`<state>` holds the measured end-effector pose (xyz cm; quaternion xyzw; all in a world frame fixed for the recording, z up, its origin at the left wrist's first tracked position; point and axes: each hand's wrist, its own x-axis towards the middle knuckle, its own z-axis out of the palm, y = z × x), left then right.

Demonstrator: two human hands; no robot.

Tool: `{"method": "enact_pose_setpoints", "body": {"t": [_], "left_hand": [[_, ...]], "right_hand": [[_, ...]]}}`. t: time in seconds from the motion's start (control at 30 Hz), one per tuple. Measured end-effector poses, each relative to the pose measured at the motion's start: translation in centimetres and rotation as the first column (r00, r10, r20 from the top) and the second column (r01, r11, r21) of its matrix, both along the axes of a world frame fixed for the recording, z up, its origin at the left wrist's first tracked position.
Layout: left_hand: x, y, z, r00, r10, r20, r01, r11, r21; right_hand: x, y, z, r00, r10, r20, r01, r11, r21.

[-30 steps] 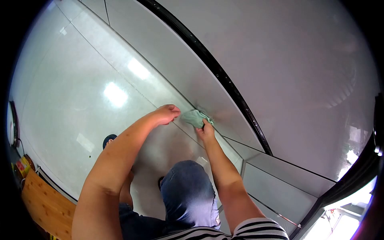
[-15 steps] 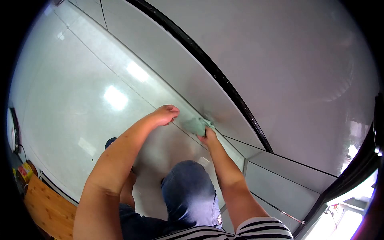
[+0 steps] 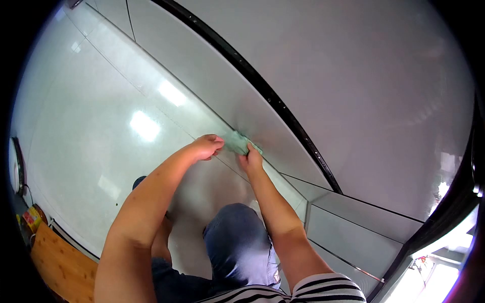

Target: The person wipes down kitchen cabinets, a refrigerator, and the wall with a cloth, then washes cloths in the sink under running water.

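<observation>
A pale green cloth (image 3: 235, 143) lies bunched along the line where the grey panel (image 3: 217, 96) meets the floor (image 3: 96, 111). Gripping its near right edge, my right hand (image 3: 251, 159) presses it there with the thumb on top. Just left of the cloth, my left hand (image 3: 208, 147) is curled closed above the floor, and nothing shows in it. Its fingertips are very near the cloth's left edge; whether they touch cannot be made out.
A curved black strip (image 3: 270, 96) runs across the grey panelling. My bent knee (image 3: 237, 227) is below my hands. At lower left is a wooden board (image 3: 63, 260), beside a red and yellow packet (image 3: 33, 217). Bright window light (image 3: 439, 278) enters at lower right.
My right hand has moved the cloth up and left along the panel's base, closer to my left hand. My left hand has barely shifted.
</observation>
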<state>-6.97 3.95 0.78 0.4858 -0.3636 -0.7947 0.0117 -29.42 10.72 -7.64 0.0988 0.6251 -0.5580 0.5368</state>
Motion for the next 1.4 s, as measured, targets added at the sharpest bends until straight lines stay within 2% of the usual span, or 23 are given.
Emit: {"method": "enact_pose_setpoints", "body": {"t": [0.07,0.17,0.3,0.33,0.43,0.53,0.57,0.63,0.67,0.7,0.77,0.8,0.87,0.93,0.97,1.03,1.07,1.1,1.17,1.23,1.27,1.33,1.4], "left_hand": [[0.4,0.2,0.1,1.000,0.010,-0.003,-0.010,1.000,0.003],[0.8,-0.5,0.3,0.999,0.051,0.003,-0.051,0.999,-0.016],[0.9,-0.3,-1.1,0.996,0.086,-0.021,-0.087,0.994,-0.060],[1.5,-1.0,-1.4,0.995,0.093,-0.027,-0.095,0.991,-0.090],[2.5,-1.6,0.0,0.992,0.121,0.032,-0.116,0.987,-0.115],[4.7,-3.0,-1.9,0.975,-0.072,0.210,0.163,0.874,-0.458],[5.8,-3.5,-0.4,0.970,-0.082,0.228,0.185,0.858,-0.479],[7.7,-4.5,2.4,0.983,0.003,0.181,0.058,0.943,-0.329],[8.8,-5.0,6.0,0.992,0.078,0.104,-0.052,0.971,-0.232],[9.6,-5.2,9.3,0.988,0.156,0.023,-0.152,0.981,-0.121],[10.6,-5.3,11.2,0.941,0.326,-0.092,-0.325,0.945,0.028],[11.7,-5.3,12.3,0.891,0.441,-0.103,-0.440,0.897,0.038],[13.5,-5.0,14.6,0.752,0.646,-0.130,-0.643,0.763,0.066],[14.4,-3.3,12.5,0.580,0.778,-0.242,-0.768,0.621,0.156],[15.1,-3.4,12.4,0.481,0.826,-0.295,-0.810,0.547,0.211],[17.0,-2.3,17.1,0.203,0.951,-0.231,-0.901,0.274,0.336],[17.7,-2.0,19.0,0.052,0.978,-0.204,-0.903,0.134,0.409],[18.2,-2.0,20.6,-0.102,0.980,-0.172,-0.878,-0.007,0.479],[19.6,-1.0,23.0,-0.183,0.952,-0.247,-0.844,-0.024,0.535],[21.8,-0.6,26.8,-0.348,0.875,-0.338,-0.750,-0.044,0.660],[23.3,-0.6,28.5,-0.305,0.885,-0.353,-0.761,-0.004,0.648],[26.0,-1.2,32.9,-0.410,0.819,-0.402,-0.682,0.018,0.731],[27.7,-2.0,36.6,-0.485,0.741,-0.464,-0.607,0.096,0.789]], "right_hand": [[-3.2,2.9,1.7,0.997,-0.019,-0.075,0.027,0.994,0.105],[-12.4,8.8,-1.2,0.954,-0.280,-0.104,0.294,0.943,0.157],[-11.2,7.6,0.0,0.882,-0.414,-0.222,0.449,0.883,0.136],[-9.0,5.4,1.5,0.889,-0.367,-0.274,0.427,0.880,0.207],[-4.2,3.0,2.8,0.969,-0.245,-0.023,0.246,0.966,0.074],[2.4,-0.3,8.1,0.997,0.017,0.070,-0.013,0.999,-0.047],[4.5,-1.9,9.7,0.990,0.102,0.101,-0.093,0.992,-0.091],[7.6,-3.9,11.5,0.871,0.486,-0.074,-0.477,0.871,0.119],[9.3,-5.1,12.3,0.796,0.578,-0.179,-0.564,0.816,0.125],[11.0,-6.2,13.1,0.706,0.648,-0.286,-0.636,0.757,0.146],[16.4,-7.3,15.5,0.624,0.562,-0.543,-0.688,0.725,-0.039],[18.8,-8.5,18.1,0.578,0.578,-0.576,-0.720,0.693,-0.026],[21.3,-10.5,19.9,0.269,0.726,-0.633,-0.860,0.477,0.180],[23.4,-11.5,22.3,-0.057,0.752,-0.656,-0.894,0.255,0.369],[25.1,-12.2,24.8,-0.060,0.733,-0.678,-0.903,0.249,0.349],[28.3,-12.1,29.5,-0.060,0.721,-0.691,-0.921,0.227,0.316],[29.4,-12.1,30.8,-0.235,0.517,-0.823,-0.915,0.169,0.367],[30.5,-12.6,32.9,-0.357,0.375,-0.856,-0.914,0.048,0.402],[33.3,-12.9,38.2,-0.508,0.061,-0.859,-0.853,-0.178,0.491],[35.9,-13.7,42.5,-0.533,0.112,-0.839,-0.792,-0.414,0.449],[37.0,-14.5,45.0,-0.564,0.149,-0.812,-0.754,-0.494,0.433],[40.1,-17.0,51.3,-0.655,0.234,-0.718,-0.672,-0.613,0.414],[41.9,-20.7,55.0,-0.810,0.147,-0.567,-0.484,-0.713,0.507]]}}
